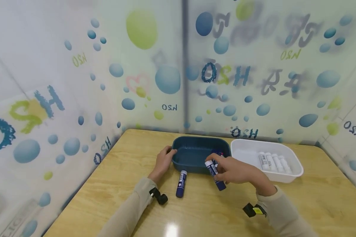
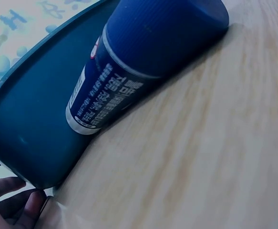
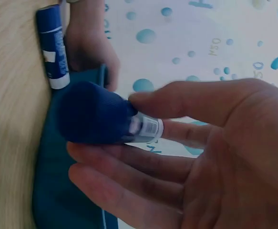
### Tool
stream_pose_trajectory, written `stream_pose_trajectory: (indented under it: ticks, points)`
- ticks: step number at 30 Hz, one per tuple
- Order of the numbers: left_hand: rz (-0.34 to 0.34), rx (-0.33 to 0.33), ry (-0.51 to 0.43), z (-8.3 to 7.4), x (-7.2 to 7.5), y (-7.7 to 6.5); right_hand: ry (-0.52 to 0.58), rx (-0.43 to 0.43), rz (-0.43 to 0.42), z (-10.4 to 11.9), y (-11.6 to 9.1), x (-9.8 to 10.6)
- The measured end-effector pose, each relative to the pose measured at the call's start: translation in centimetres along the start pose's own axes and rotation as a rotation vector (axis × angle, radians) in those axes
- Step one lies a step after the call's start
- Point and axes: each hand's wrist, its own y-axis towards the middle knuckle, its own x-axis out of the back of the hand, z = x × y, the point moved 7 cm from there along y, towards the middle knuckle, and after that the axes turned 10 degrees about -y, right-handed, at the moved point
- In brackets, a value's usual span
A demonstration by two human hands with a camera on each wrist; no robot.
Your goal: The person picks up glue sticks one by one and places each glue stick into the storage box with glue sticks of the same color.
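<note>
My left hand point(image 1: 163, 161) grips the left end of a dark blue plastic bin point(image 1: 190, 168), thumb over the rim. My right hand point(image 1: 235, 169) holds a blue glue stick point(image 1: 216, 175) with a white end, tilted, at the bin's front right edge. In the right wrist view thumb and fingers pinch this glue stick point(image 3: 96, 114), its blue cap toward the camera. A second blue glue stick point(image 1: 181, 184) lies on the table in front of the bin; it looms large in the left wrist view. Inside the bin's right end, partly hidden behind my right hand, are dark blue items point(image 1: 218, 154).
A white plastic bin point(image 1: 293, 161) stands to the right, close against the blue one, with several white glue sticks point(image 1: 274, 163) lying side by side in it. The wooden table point(image 1: 225, 214) meets a patterned curtain point(image 1: 154, 98) at the back and left.
</note>
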Motion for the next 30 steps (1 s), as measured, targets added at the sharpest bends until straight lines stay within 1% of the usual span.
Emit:
stream_pose_trajectory:
  ticks: [4,8,14,20,30]
  points:
    - [0.014,0.019,-0.006,0.7,-0.3,-0.6,0.027,0.009,0.021,-0.3,0.2,-1.4]
    - [0.011,0.024,-0.006,0.9,-0.3,-0.6,0.028,0.0,0.016,-0.4,0.5,-1.8]
    - [-0.014,0.009,0.003,0.2,0.1,-0.3,0.058,-0.061,-0.011,-0.8,0.8,-0.8]
    - [-0.024,0.018,-0.003,0.2,0.2,-0.2,0.063,-0.064,-0.056,-1.1,0.6,0.3]
    - [-0.013,0.023,-0.009,-0.2,0.1,-0.2,0.081,-0.086,-0.149,-2.0,-0.2,2.3]
